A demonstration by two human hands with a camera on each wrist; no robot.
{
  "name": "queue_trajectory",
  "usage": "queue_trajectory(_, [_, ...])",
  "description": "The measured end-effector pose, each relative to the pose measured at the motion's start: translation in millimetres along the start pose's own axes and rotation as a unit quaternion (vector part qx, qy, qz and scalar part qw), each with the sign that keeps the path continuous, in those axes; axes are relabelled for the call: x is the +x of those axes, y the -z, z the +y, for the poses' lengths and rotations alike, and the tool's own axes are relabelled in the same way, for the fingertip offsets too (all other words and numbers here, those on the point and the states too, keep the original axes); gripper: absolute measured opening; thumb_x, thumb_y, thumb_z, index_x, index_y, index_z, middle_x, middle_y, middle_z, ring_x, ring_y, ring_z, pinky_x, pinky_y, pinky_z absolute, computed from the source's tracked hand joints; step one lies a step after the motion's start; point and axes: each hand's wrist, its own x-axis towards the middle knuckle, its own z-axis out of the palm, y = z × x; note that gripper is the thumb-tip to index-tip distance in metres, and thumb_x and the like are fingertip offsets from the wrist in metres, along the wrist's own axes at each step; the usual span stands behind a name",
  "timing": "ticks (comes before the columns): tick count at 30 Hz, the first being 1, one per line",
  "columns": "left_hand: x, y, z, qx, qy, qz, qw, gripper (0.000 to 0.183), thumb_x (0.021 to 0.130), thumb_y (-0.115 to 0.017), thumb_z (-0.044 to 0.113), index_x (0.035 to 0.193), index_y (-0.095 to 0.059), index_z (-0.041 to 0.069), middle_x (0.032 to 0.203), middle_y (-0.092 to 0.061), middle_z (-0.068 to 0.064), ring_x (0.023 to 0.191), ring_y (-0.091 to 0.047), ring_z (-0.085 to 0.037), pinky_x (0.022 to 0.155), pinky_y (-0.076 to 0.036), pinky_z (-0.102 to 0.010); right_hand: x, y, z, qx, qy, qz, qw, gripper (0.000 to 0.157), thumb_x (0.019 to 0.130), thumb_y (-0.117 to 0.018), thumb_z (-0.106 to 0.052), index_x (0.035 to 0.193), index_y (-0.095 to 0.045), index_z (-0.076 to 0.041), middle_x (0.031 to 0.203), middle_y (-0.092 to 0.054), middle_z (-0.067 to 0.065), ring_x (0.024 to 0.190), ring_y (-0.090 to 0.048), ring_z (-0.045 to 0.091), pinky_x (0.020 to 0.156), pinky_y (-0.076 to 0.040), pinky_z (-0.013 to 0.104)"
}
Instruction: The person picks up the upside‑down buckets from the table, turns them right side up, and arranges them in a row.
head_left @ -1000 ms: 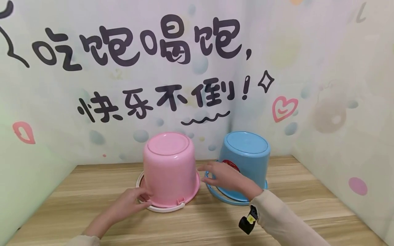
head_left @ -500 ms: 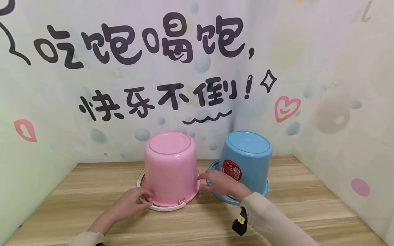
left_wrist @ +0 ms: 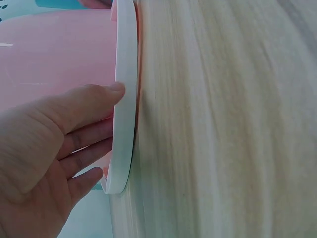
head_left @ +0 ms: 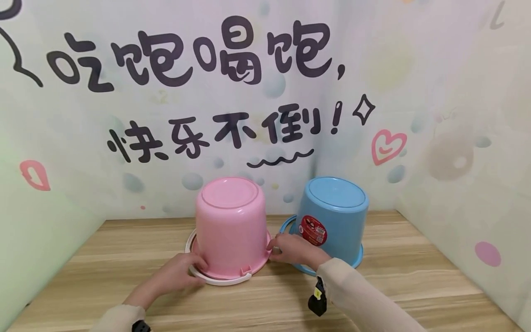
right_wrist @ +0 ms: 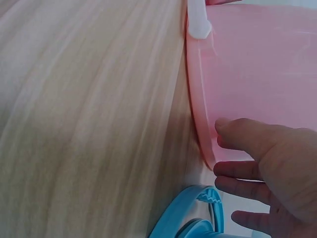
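A pink bucket point(head_left: 232, 226) stands upside down on the table, its white handle point(head_left: 220, 281) lying along the rim. At its left side, my left hand point(head_left: 176, 274) touches the rim and handle; in the left wrist view the thumb rests against the handle point(left_wrist: 126, 94) with the other fingers partly behind it. On the bucket's right, my right hand point(head_left: 296, 250) reaches the rim with its fingertips. The right wrist view has that thumb beside the pink wall point(right_wrist: 257, 64) and the extended fingers by the rim's edge. The far rim is hidden.
A blue bucket point(head_left: 333, 221) with a red label stands upside down behind my right hand, its blue handle point(right_wrist: 173, 213) low on the table. Wood-grain tabletop point(head_left: 249, 311) runs up to a printed wall point(head_left: 352, 55) behind and side walls left and right.
My right hand has moved slightly left and down onto the pink rim, uncovering the blue bucket's label. My left hand stays by the handle. The pink bucket remains on the table.
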Motion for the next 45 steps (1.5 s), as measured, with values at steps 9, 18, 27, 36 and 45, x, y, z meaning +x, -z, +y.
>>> queue_trajectory(9, [8.5, -0.3, -1.6, -0.009, -0.014, -0.039, 0.9991, 0.016, 0.069, -0.075, 0.009, 0.082, -0.067, 0.004, 0.083, -0.062, 0.001, 0.079, -0.057, -0.014, 0.074, -0.046, -0.032, 4.8, -4.7, 6.5, -0.041, 0.014, 0.006, 0.999, 0.018, 0.084, -0.067, -0.022, 0.1, -0.071, -0.015, 0.091, -0.063, -0.007, 0.085, -0.054, 0.009, 0.082, -0.043, 0.036])
queue_trajectory(18, [11.7, 0.5, -4.2, -0.014, -0.025, -0.057, 0.998, 0.015, 0.068, -0.076, 0.008, 0.079, -0.066, 0.006, 0.08, -0.059, 0.003, 0.077, -0.055, -0.014, 0.072, -0.045, -0.031, 10.1, -7.5, 2.9, -0.077, 0.023, 0.018, 0.997, 0.011, 0.083, -0.069, -0.02, 0.093, -0.071, -0.017, 0.085, -0.062, -0.006, 0.078, -0.053, 0.006, 0.076, -0.046, 0.026])
queue_trajectory(27, [12.6, 0.6, -3.6, -0.018, -0.023, -0.06, 0.9978, 0.014, 0.069, -0.075, 0.007, 0.078, -0.064, 0.006, 0.08, -0.058, 0.004, 0.076, -0.054, -0.013, 0.072, -0.044, -0.03, 14.4, -14.3, 0.9, -0.067, 0.006, 0.033, 0.997, 0.005, 0.082, -0.07, -0.017, 0.083, -0.067, -0.013, 0.071, -0.056, -0.008, 0.063, -0.045, 0.006, 0.061, -0.044, 0.019])
queue_trajectory(36, [11.7, -1.2, -4.5, -0.018, -0.037, -0.057, 0.9975, 0.013, 0.072, -0.073, 0.006, 0.079, -0.062, 0.005, 0.079, -0.058, 0.003, 0.077, -0.055, -0.012, 0.072, -0.046, -0.031, 12.5, -18.1, 5.7, -0.021, -0.002, 0.042, 0.999, 0.013, 0.081, -0.07, -0.02, 0.091, -0.07, -0.012, 0.074, -0.061, -0.008, 0.063, -0.048, 0.005, 0.062, -0.045, 0.017])
queue_trajectory(45, [12.1, 3.3, -1.8, -0.013, -0.043, -0.054, 0.9975, 0.011, 0.073, -0.072, 0.005, 0.08, -0.063, 0.005, 0.082, -0.058, 0.001, 0.078, -0.056, -0.013, 0.073, -0.047, -0.031, 10.8, -22.1, 11.3, 0.001, -0.002, 0.071, 0.997, 0.013, 0.083, -0.068, -0.021, 0.093, -0.069, -0.014, 0.081, -0.065, -0.007, 0.065, -0.05, 0.004, 0.062, -0.045, 0.017])
